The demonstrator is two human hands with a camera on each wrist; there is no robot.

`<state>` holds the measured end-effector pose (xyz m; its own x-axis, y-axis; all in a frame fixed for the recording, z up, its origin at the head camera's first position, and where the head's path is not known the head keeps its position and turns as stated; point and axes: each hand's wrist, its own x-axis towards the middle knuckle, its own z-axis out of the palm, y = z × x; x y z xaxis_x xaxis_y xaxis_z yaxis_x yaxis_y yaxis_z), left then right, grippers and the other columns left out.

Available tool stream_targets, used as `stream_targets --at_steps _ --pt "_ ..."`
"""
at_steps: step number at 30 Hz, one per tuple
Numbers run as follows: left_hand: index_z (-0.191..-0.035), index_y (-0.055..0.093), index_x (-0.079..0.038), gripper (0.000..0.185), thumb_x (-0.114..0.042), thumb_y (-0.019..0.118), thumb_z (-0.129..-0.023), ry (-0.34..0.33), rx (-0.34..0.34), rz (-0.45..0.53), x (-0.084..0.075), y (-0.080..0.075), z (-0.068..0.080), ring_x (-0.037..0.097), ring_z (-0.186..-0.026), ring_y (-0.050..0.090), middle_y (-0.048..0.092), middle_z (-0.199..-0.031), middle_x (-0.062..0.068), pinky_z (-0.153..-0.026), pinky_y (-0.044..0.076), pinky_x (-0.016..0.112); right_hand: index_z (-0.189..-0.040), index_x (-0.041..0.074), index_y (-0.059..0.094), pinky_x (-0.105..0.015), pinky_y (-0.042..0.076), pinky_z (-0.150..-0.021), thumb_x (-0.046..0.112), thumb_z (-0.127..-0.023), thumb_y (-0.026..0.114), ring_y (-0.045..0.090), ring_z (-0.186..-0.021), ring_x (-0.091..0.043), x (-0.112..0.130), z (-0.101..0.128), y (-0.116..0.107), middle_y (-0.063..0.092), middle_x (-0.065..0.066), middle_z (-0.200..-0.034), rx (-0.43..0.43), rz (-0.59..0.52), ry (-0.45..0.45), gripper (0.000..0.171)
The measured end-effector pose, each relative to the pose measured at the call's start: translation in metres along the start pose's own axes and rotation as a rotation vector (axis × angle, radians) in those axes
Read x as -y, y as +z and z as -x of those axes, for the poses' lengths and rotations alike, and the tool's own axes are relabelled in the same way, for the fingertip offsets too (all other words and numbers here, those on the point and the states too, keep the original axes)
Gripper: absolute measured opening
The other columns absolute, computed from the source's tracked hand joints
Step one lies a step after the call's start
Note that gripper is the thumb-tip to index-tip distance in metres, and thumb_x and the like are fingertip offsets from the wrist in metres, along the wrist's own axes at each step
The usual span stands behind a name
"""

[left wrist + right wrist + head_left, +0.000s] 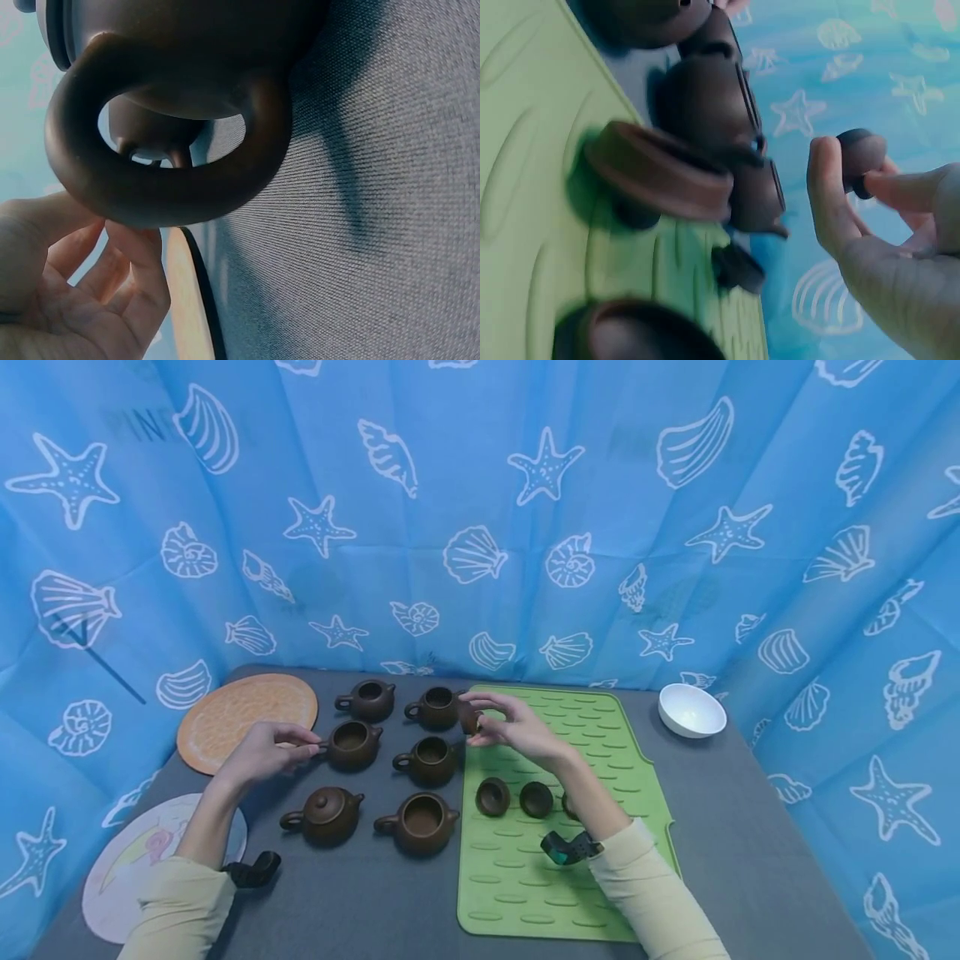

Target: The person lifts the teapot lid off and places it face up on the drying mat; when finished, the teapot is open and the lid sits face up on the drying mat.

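Observation:
In the head view my left hand (pixel 272 752) pinches the handle of a lidless brown teapot (pixel 352 745) in the left column. The left wrist view hides that grip behind the handle of a nearer pot. My right hand (pixel 519 733) holds a small brown teapot lid (pixel 468 718) by its knob, raised beside the far teapot (pixel 435 708). In the right wrist view the lid (pixel 864 156) sits between thumb and fingers. Nearest my left forearm, one teapot (pixel 326 816) wears its lid. Other lidless teapots include one at the back (pixel 372 700), a middle one (pixel 431 762) and a front one (pixel 420 824).
Upturned lids (pixel 492 797) lie on a green mat (pixel 510 893), one partly behind my right forearm. At the right stands a white bowl (pixel 692 710). An orange oval mat (pixel 247 714) and a pale round one (pixel 112 910) lie left. A blue curtain (pixel 480 510) hangs behind.

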<state>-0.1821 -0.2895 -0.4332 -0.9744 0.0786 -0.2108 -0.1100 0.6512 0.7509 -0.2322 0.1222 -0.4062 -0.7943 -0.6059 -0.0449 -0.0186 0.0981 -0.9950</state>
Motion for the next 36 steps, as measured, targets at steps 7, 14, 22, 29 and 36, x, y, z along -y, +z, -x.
stream_targets --at_steps 7,14,22,29,36 --pt "-0.118 0.066 -0.014 0.030 -0.032 0.062 -0.095 -0.006 0.004 -0.024 0.002 0.000 -0.002 0.026 -0.094 0.064 0.067 -0.116 0.014 -0.075 0.055 0.033 -0.138 0.016 0.045 -0.050 0.054 -0.091 0.013 -0.089 0.069 0.062 -0.107 -0.049 -0.010 0.013 -0.023 0.045 -0.013 -0.141 -0.092 0.060 -0.027 0.054" --pt "-0.117 0.066 -0.015 0.030 -0.033 0.061 -0.094 -0.006 0.003 -0.020 0.003 0.000 -0.002 0.027 -0.094 0.064 0.067 -0.116 0.013 -0.075 0.055 0.032 -0.142 0.011 0.037 -0.054 0.051 -0.094 0.003 -0.093 0.060 0.061 -0.106 -0.051 -0.016 0.022 -0.046 0.043 -0.024 -0.139 -0.127 0.087 0.028 0.054" --pt "-0.118 0.066 -0.014 0.032 -0.034 0.062 -0.094 0.004 -0.003 -0.031 0.001 -0.001 -0.001 0.025 -0.092 0.064 0.066 -0.117 0.015 -0.073 0.054 0.031 -0.147 0.000 0.027 -0.035 0.054 -0.092 0.002 -0.095 0.056 0.064 -0.108 -0.043 -0.028 0.031 -0.068 0.031 -0.027 -0.151 -0.081 0.155 0.139 0.060" --pt "-0.117 0.067 -0.014 0.030 -0.033 0.061 -0.095 0.002 -0.008 -0.030 0.001 0.000 -0.002 0.024 -0.090 0.064 0.066 -0.116 0.014 -0.072 0.053 0.031 -0.145 -0.007 0.028 -0.034 0.056 -0.089 -0.002 -0.093 0.056 0.069 -0.101 -0.037 -0.039 0.033 -0.077 0.029 -0.032 -0.150 -0.072 0.266 0.157 0.059" --pt "-0.118 0.066 -0.012 0.030 -0.031 0.062 -0.094 0.002 -0.003 -0.017 -0.001 -0.002 -0.001 0.025 -0.090 0.064 0.066 -0.117 0.016 -0.072 0.053 0.031 -0.141 -0.006 0.031 -0.035 0.058 -0.084 -0.006 -0.092 0.055 0.069 -0.094 -0.033 -0.044 0.032 -0.081 0.036 -0.031 -0.139 -0.061 0.299 0.161 0.055"
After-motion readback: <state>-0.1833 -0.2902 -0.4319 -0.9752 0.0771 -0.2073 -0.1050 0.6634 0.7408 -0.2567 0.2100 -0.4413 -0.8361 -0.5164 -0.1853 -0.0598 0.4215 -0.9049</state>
